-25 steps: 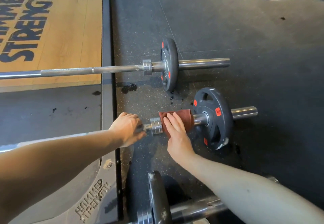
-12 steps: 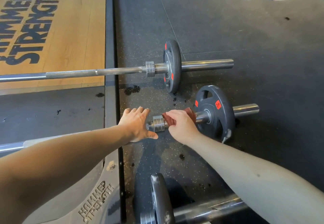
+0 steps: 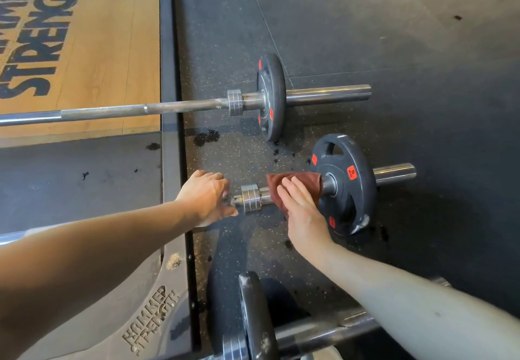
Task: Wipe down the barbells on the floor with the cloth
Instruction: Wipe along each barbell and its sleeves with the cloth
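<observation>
- Rust-red cloth (image 3: pixel 308 182) is draped over the inner sleeve of the middle barbell (image 3: pixel 394 173), between its steel collar (image 3: pixel 250 197) and its black plate (image 3: pixel 344 190), whose hub it touches.
- The right hand (image 3: pixel 302 214) is laid flat on the cloth, fingers (image 3: pixel 292 190) straight and close together, pressed against the fabric rather than wrapped round it.
- The left hand (image 3: pixel 206 199) is set on the shaft of the same bar just left of the collar; its fingers are curled down over the steel and the thumb is tucked beneath, so the bar is gripped.
- The rest of that shaft is hidden behind the left forearm.
- The far barbell (image 3: pixel 180 106) is seen lying parallel, its shaft across the wooden platform (image 3: pixel 107 35) and its plate end on the speckled rubber floor (image 3: pixel 408 49).
- The near barbell (image 3: pixel 323 328) is cut off by the lower edge, with only one plate and part of a sleeve in view.
- Dark spots are scattered on the floor between the bars.
</observation>
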Available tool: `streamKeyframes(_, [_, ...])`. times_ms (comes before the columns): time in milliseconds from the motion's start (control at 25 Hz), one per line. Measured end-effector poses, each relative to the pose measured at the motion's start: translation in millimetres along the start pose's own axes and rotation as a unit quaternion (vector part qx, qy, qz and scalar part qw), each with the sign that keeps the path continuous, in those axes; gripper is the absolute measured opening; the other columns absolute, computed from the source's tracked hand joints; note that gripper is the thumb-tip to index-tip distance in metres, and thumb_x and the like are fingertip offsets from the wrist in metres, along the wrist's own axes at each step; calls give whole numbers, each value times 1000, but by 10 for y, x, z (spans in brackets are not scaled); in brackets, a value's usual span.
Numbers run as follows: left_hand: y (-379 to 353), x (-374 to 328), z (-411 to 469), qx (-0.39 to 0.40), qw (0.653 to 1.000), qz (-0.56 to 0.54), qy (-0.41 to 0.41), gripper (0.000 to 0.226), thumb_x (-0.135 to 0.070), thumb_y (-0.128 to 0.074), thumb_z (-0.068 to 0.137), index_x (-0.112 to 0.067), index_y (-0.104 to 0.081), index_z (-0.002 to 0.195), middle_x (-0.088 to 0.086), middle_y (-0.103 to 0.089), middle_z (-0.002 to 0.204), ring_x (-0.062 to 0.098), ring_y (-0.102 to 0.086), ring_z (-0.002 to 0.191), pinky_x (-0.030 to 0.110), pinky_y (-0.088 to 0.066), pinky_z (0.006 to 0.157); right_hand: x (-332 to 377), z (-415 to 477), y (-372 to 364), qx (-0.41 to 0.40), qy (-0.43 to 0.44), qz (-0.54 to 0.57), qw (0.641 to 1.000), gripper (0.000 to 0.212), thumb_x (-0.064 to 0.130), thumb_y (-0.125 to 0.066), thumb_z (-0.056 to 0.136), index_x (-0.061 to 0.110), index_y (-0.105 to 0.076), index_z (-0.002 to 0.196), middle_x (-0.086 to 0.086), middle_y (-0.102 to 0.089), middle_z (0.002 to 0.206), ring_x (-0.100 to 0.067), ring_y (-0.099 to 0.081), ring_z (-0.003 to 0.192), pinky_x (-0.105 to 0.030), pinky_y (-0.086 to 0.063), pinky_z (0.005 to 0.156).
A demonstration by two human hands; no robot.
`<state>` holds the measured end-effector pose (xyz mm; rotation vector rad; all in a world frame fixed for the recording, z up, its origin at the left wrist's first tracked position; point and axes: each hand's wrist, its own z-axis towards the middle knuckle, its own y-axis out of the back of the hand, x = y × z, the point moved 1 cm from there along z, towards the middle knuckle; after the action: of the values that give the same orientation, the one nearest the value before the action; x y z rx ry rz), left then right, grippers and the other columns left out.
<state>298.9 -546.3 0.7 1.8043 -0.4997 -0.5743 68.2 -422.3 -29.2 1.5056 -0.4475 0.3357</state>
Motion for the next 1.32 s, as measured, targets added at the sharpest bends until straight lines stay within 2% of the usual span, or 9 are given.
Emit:
streamKeyframes(120, [17, 54, -55, -16, 1000, -5, -15, 44, -64, -51, 91, -30, -64, 115, -8, -62, 113, 15, -58, 108, 37, -34, 108, 2, 175, 119, -40, -96, -25, 994, 82, -13, -65, 86, 12, -34, 157, 0, -25, 166, -18, -9, 157, -41, -16, 128])
streamKeyframes(240, [38, 111, -110, -35, 999, -10, -20, 34, -54, -55, 92, -31, -64, 114, -9, -63, 113, 16, -59, 107, 36, -35, 106, 483, 146, -66, -13, -36, 30, 999, 82, -15, -62, 85, 8, -31, 158, -1, -23, 167, -16, -7, 157, -37, -12, 128])
streamKeyframes(360, [81, 138, -102, -47, 998, -25, -19, 27, -51, -59, 93, -31, -65, 110, -10, -64, 111, 15, -60, 106, 35, -35, 106, 313, 134, -26, 32, 30, 49, 998, 84, -18, -61, 87, 14, -32, 159, 7, -22, 167, -8, -7, 156, -40, -17, 128])
streamKeyframes(480, [52, 100, -106, -33, 999, -3, -25, 33, -54, -63, 91, -31, -63, 115, -10, -63, 115, 15, -59, 107, 34, -37, 104, -142, 136, 127, -7, -39, -13, 999, 85, -19, -61, 85, 15, -34, 158, 5, -25, 167, -11, -8, 156, -39, -12, 128])
streamKeyframes(600, [-11, 88, -120, -22, 1000, -4, 13, 47, -59, -70, 86, -29, -58, 119, -8, -60, 117, 16, -56, 108, 34, -42, 98, 80, 151, 35, -49, -79, -5, 996, 84, -18, -63, 84, 9, -32, 157, -2, -26, 166, -19, -7, 157, -40, -12, 128])
streamKeyframes(720, [-97, 63, -123, -33, 998, -30, 43, 41, -57, -68, 88, -26, -54, 111, -8, -59, 109, 17, -55, 102, 32, -44, 90, 166, 156, -71, -59, -59, -7, 996, 78, -16, -59, 88, 7, -33, 157, -3, -26, 166, -19, -7, 157, -29, -2, 123])
streamKeyframes(920, [-138, 148, -83, -62, 992, -91, 59, 35, -58, -66, 88, -26, -61, 101, -9, -63, 97, 15, -58, 90, 34, -49, 83, -17, 406, 44, -25, -25, 17, 999, 69, -13, -54, 86, 7, -45, 152, -5, -38, 160, -20, -19, 153, -37, -14, 127])
streamKeyframes(1040, [-43, 195, 29, -53, 989, -117, 75, 32, -56, -69, 88, -26, -63, 99, -9, -63, 96, 15, -57, 88, 32, -47, 79, -19, 590, 46, -29, -39, 31, 998, 68, -12, -53, 89, 9, -44, 153, -2, -36, 161, -16, -17, 153, -28, -10, 125])
streamKeyframes(1320, [67, 287, 202, -56, 987, -115, 99, 27, -52, -73, 87, -28, -63, 96, -9, -64, 94, 17, -59, 88, 33, -44, 76, 522, 646, -217, -42, -24, 144, 988, 65, -11, -56, 94, 8, -41, 154, 3, -33, 163, -7, -15, 155, -27, -10, 127])
